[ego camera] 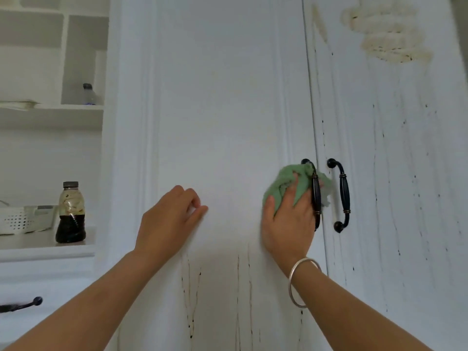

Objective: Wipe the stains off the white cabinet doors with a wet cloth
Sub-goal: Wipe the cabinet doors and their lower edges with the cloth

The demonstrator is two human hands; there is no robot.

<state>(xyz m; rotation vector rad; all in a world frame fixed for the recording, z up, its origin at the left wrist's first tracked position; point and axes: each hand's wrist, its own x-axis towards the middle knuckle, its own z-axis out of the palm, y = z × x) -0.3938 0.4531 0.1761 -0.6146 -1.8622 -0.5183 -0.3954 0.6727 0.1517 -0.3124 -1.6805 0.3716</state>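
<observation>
Green, soft cloth bunches limp under the right hand, clamped against the left white cabinet door beside its black handle; best gripped wadded in the palm. The left hand, loosely curled and empty, braces the panel above dark drip stains.

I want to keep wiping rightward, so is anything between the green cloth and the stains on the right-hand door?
Yes. The two black handles stand in the way. The right hand presses the green cloth behind the left door's handle; the second sits just across the gap, before the right door's stains.
</observation>
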